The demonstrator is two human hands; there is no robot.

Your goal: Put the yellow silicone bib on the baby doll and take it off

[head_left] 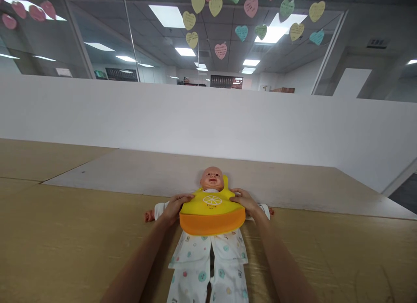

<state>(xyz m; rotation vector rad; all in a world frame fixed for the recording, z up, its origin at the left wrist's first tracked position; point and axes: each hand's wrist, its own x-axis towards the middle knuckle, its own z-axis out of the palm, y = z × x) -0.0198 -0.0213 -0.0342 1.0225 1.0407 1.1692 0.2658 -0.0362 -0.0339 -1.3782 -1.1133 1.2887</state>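
Showing both hands laid on a doll's bib, one at each upper corner. The fingers (pixel 185 198) of the left hand (pixel 173 206) are bent and close together over the upper left edge of the yellow bib (pixel 211 212). The fingers (pixel 235 193) of the right hand (pixel 245 200) curl in the same way over the upper right edge, just below the neck strap. All of them touch the bib. The thumbs are hidden, so it cannot be told whether the edge is pinched or only pressed down.

The matched placement on either side probably steadies the bib squarely on the chest, with its orange catch pocket lying across the waist. The doll (pixel 211 178) lies on its back in white printed pyjamas (pixel 208 255), head away from the person and legs toward them. This posture lets the bib rest flat and brings both shoulders within equal reach of the forearms.

The doll lies about midway along the far edge of the tan worktop (pixel 65 233), and its head reaches onto a paler board (pixel 146 172) that adjoins that edge. Beyond stands a white partition (pixel 163 116), and above it paper hearts (pixel 220 51) are stuck on glass.
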